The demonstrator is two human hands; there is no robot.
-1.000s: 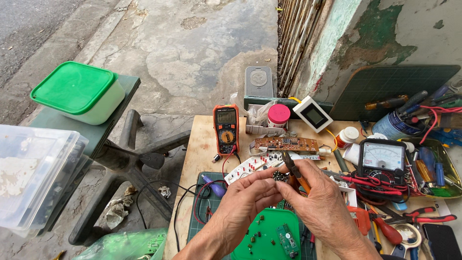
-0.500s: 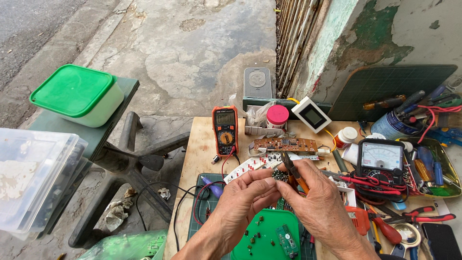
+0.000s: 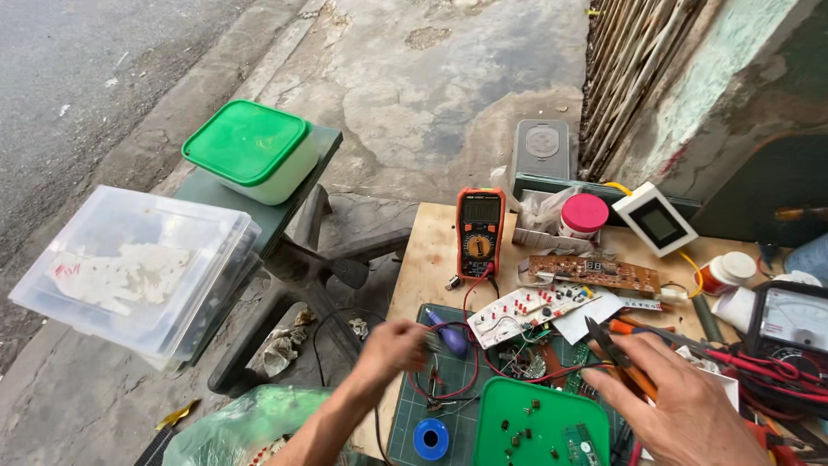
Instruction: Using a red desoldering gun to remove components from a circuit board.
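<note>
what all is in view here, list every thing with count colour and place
multimeter: 1, orange, table's far left
analogue meter: 1, black and white, right edge
circuit board: 1, brown, mid table
white board: 1, white, red parts, before it
lid: 1, green, holds small parts, near edge
solder spool: 1, blue, on cutting mat
jar: 1, pink cap, far side
box: 1, green lid, on stool
clear bins: stacked, left
left hand: over mat
right hand: grip on pliers

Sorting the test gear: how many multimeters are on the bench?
2: an orange digital multimeter at the bench's back left, and a black analog meter at the right edge, partly cut off. Clutter may hide more.
</note>
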